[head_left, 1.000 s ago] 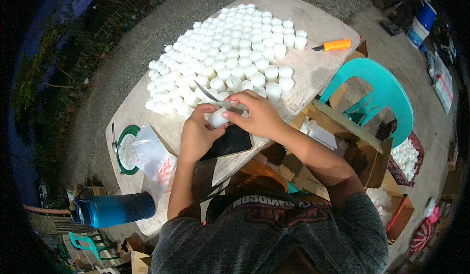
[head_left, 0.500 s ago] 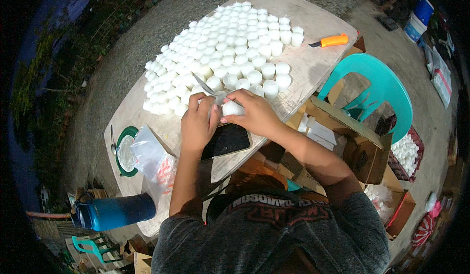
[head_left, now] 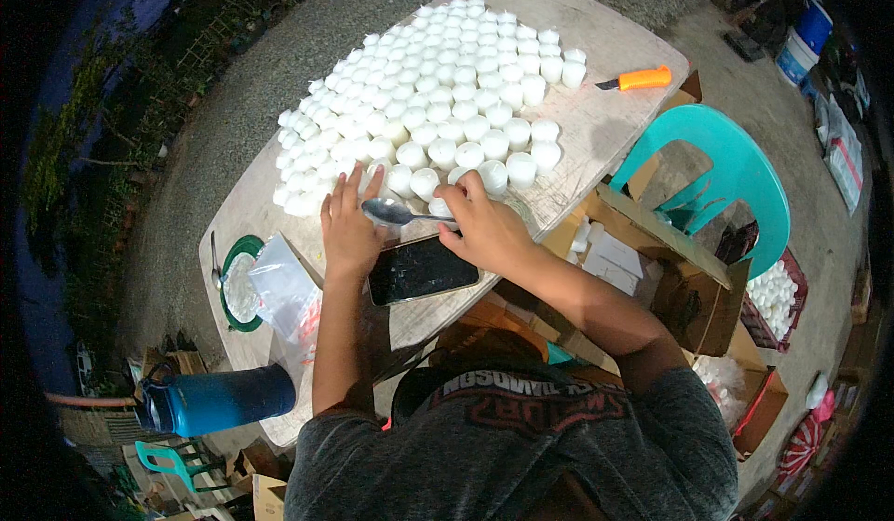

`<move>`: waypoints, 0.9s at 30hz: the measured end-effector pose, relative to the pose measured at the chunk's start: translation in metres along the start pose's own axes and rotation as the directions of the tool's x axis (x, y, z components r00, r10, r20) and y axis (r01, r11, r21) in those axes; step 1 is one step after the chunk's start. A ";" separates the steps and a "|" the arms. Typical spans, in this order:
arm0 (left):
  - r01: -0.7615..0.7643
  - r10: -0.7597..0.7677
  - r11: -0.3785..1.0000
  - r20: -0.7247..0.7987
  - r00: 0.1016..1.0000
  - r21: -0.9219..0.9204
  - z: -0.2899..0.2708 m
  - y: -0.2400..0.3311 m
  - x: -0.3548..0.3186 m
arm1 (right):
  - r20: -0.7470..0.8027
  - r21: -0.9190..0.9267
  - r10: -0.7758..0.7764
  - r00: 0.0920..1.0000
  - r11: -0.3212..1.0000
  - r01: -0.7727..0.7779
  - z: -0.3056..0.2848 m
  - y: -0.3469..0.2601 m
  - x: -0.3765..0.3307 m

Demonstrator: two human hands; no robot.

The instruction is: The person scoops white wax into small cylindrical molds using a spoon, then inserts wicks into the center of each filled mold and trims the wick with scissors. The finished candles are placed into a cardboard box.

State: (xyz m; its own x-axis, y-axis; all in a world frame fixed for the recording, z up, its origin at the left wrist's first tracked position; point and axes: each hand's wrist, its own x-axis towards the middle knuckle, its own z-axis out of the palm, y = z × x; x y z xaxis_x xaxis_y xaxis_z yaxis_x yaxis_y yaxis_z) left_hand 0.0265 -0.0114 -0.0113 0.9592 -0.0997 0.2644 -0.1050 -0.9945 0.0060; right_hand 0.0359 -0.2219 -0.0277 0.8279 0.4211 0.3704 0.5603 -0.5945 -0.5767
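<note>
Black rectangular phone (head_left: 424, 270): flat, between body and hands.
Right hand (head_left: 477, 223): gripping a shiny metal spoon (head_left: 386, 211), bowl leftward.
Left hand (head_left: 353, 228): fingers spread, beside the candles' near edge.
White cylindrical wax candles (head_left: 425, 134): upright, tightly clustered mid-table.
Orange-handled knife (head_left: 644, 78): beyond, right.

Site is an outdoor yard workplace: gravel ground (head_left: 237, 83), shrubs (head_left: 56, 158) beyond, table (head_left: 610, 130) crowded with white candles (head_left: 438, 88), cardboard box (head_left: 672, 239) and plastic chair (head_left: 689, 128) alongside.

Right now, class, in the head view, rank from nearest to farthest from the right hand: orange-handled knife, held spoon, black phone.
1. Held spoon, in the grip of the right hand.
2. Black phone, below and left.
3. Orange-handled knife, upper right.
</note>
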 end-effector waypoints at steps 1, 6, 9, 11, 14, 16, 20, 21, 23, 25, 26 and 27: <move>0.022 -0.024 0.998 0.023 0.999 0.067 -0.003 -0.001 0.001 | 0.009 -0.033 0.003 1.000 0.999 -0.003 -0.004 -0.002 -0.001; 0.104 -0.111 0.985 0.048 0.993 0.141 -0.005 -0.014 -0.002 | 0.127 -0.246 -0.029 0.991 0.967 0.059 -0.021 -0.012 0.000; 0.111 -0.112 0.993 0.027 0.993 0.033 0.004 -0.030 -0.006 | 0.136 -0.206 -0.062 0.989 0.974 0.090 -0.014 -0.011 0.002; 0.088 -0.086 0.995 0.039 0.996 -0.041 -0.001 -0.030 -0.008 | 0.141 -0.176 -0.072 0.987 0.980 0.097 -0.006 -0.012 0.006; 0.030 -0.029 0.984 0.005 1.000 -0.175 0.002 -0.030 -0.010 | 0.142 -0.135 -0.047 0.989 0.989 0.066 0.019 -0.013 0.017; 0.009 -0.012 0.984 -0.017 1.000 -0.180 0.008 -0.031 -0.010 | 0.136 -0.105 -0.037 0.990 0.993 0.052 0.029 -0.013 0.023; 0.024 -0.024 0.999 -0.011 1.000 -0.039 0.004 -0.028 -0.009 | 0.102 -0.065 -0.005 0.995 0.998 0.012 0.025 -0.015 0.021; 0.030 -0.030 0.999 -0.003 1.000 -0.012 -0.002 -0.024 -0.010 | 0.096 -0.027 0.006 0.995 1.000 -0.003 0.015 -0.018 0.017; 0.076 -0.077 0.997 -0.059 0.995 -0.022 -0.012 -0.011 -0.010 | 0.016 0.101 -0.007 1.000 0.995 0.006 0.010 -0.013 0.006; 0.080 -0.091 0.992 -0.121 0.988 -0.093 -0.022 -0.004 -0.009 | -0.143 0.264 -0.028 0.989 0.962 0.065 0.010 -0.002 -0.010; 0.069 -0.093 0.986 -0.159 0.983 -0.150 -0.030 -0.005 -0.012 | -0.073 0.366 0.038 0.997 0.930 -0.009 0.003 0.002 -0.017; 0.047 -0.092 0.973 -0.196 0.976 -0.225 -0.036 -0.001 -0.012 | -0.001 0.444 0.106 0.994 0.891 -0.095 -0.013 0.006 -0.027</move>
State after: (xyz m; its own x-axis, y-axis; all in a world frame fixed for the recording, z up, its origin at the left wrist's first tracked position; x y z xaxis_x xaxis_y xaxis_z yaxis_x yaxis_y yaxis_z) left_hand 0.0061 -0.0079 0.0204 0.8948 0.0012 0.4465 -0.1160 -0.9650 0.2350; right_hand 0.0172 -0.2459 -0.0316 0.8829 0.3551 0.3073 0.4105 -0.2658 -0.8723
